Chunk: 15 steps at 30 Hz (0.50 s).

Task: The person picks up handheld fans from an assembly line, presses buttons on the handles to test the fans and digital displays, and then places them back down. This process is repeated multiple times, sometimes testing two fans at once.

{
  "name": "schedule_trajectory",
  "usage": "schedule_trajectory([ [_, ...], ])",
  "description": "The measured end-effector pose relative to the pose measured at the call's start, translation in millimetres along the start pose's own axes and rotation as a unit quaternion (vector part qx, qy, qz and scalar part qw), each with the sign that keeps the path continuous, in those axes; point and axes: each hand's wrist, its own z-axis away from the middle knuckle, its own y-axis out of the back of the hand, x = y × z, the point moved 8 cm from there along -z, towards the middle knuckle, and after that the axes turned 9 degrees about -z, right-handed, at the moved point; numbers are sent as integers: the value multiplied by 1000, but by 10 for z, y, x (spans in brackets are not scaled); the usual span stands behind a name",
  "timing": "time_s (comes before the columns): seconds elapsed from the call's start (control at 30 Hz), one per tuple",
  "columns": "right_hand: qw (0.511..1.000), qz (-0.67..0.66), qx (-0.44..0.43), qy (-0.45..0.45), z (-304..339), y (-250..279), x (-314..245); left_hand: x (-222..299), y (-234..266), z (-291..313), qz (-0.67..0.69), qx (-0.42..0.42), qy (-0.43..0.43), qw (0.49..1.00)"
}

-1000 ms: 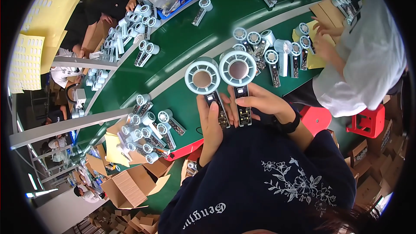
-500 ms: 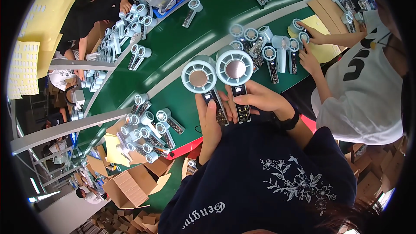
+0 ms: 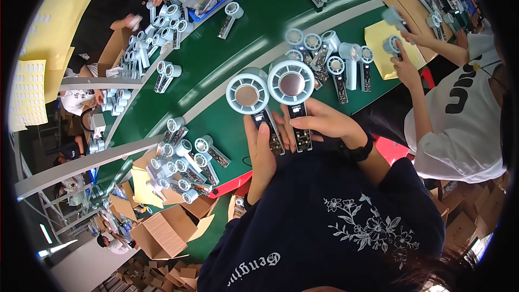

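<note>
Two light blue handheld fans are held upright side by side, each with a round slotted head, a silver disc at its centre and a bare circuit board in the handle. My left hand [image 3: 263, 148] grips the left fan [image 3: 247, 95] by its handle, thumb on the board. The right fan [image 3: 292, 84] has its handle in my right hand [image 3: 327, 120], thumb pressed across the board. Their heads touch or nearly touch. Beyond them, a group of similar fans [image 3: 335, 66] lies on the green table [image 3: 216, 119], and another pile of fans [image 3: 184, 165] is at left.
A green conveyor belt [image 3: 254, 27] with spaced fans curves behind the table. At right, a co-worker [image 3: 459, 119] handles fans over yellow sheets [image 3: 378, 38]. An open cardboard box [image 3: 165, 230] stands at lower left. Grey metal rails [image 3: 86, 162] cross the left side.
My hands and both fans stay almost still. Fans on the belt have shifted left. The co-worker at right has moved two fans to the right, away from the group.
</note>
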Motion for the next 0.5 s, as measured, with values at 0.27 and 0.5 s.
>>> schedule_trajectory([
  [0.27,994,63,91,-7,90,285,-328,-260,-129,-378,-55,-22,61,996],
  [0.5,895,56,443,15,909,2159,-254,-1213,-858,-1569,-383,-211,159,885],
])
